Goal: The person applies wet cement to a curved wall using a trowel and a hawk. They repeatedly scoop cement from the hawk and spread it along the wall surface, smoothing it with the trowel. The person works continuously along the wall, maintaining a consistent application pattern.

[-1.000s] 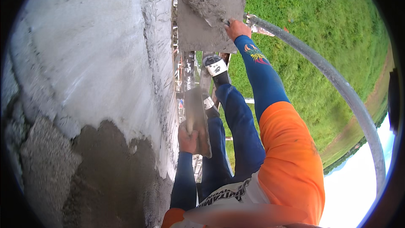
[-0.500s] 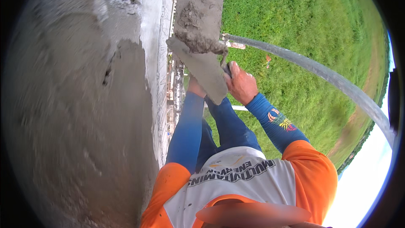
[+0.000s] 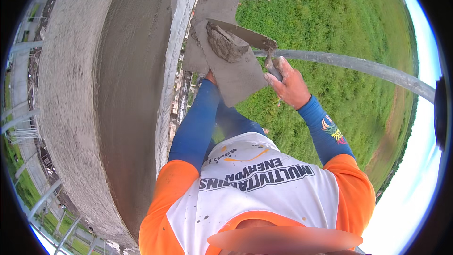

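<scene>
My right hand (image 3: 293, 87) is closed around the handle of a trowel (image 3: 250, 35). Its long, mortar-smeared blade reaches left over a flat plasterer's hawk (image 3: 243, 80), along the far side of a lump of wet grey mortar (image 3: 224, 42). The lump sits on the hawk's middle, and the blade's edge appears to touch it. From below, my left hand (image 3: 211, 76) holds up the hawk; its fingers and any handle are hidden under the board. Left of the hawk runs a wall face (image 3: 137, 66) coated with smooth, darker wet plaster.
A rough, lighter grey band (image 3: 71, 89) borders the wet plaster on the left. Beyond my right hand, a grey metal pipe (image 3: 358, 63) crosses above green grass (image 3: 330, 14). Scaffold poles (image 3: 45, 200) stand at far left, and narrow framework shows beneath the hawk.
The view has swung, so the wall takes up less room and its left side shows. The trowel blade has moved from the hawk's near side to the mortar lump's far side.
</scene>
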The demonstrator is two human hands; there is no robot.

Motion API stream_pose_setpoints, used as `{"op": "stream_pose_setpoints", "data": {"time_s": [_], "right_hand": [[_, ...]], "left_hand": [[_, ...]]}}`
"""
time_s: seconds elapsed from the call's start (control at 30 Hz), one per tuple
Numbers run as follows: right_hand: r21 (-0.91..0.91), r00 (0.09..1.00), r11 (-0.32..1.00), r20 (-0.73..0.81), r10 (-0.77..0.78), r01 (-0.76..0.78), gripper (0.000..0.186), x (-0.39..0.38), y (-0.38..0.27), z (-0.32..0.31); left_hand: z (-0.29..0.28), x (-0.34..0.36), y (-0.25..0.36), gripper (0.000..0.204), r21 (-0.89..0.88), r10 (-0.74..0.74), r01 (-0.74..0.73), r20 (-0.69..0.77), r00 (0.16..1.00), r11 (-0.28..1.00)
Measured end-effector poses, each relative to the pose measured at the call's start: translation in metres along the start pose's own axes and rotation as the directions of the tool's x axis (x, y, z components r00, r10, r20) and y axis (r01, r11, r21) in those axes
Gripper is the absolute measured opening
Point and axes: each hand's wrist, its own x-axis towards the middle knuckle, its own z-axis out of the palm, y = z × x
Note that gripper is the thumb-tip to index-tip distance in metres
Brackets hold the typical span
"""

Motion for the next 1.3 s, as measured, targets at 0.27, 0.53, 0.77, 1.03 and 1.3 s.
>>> {"op": "stream_pose_setpoints", "data": {"time_s": [0.27, 0.53, 0.77, 1.03, 1.3], "right_hand": [[-0.362, 0.972, 0.907, 0.172, -0.16, 0.214, 0.04, -0.052, 0.024, -0.037], [-0.249, 0.951, 0.918, 0.085, -0.296, 0.308, 0.036, -0.089, 0.04, -0.022], [-0.382, 0.828, 0.791, -0.106, -0.551, 0.477, 0.034, -0.055, 0.021, 0.045], [-0.304, 0.686, 0.687, -0.128, -0.716, 0.66, 0.036, -0.059, -0.04, 0.017], [-0.185, 0.447, 0.435, 0.025, -0.894, 0.881, 0.04, -0.047, -0.128, 0.044]], "left_hand": [[-0.01, -0.038, 0.052, 0.041, 0.027, 0.111, -0.111, -0.01, 0.994, 0.993], [-0.005, -0.085, 0.089, 0.041, 0.042, 0.205, -0.203, -0.033, 0.978, 0.978], [-0.005, -0.171, 0.081, 0.041, 0.096, 0.307, -0.295, -0.153, 0.939, 0.951], [0.02, -0.203, 0.087, 0.041, 0.106, 0.374, -0.359, -0.245, 0.894, 0.927], [0.032, -0.236, 0.083, 0.041, 0.143, 0.416, -0.391, -0.294, 0.86, 0.909]]}}
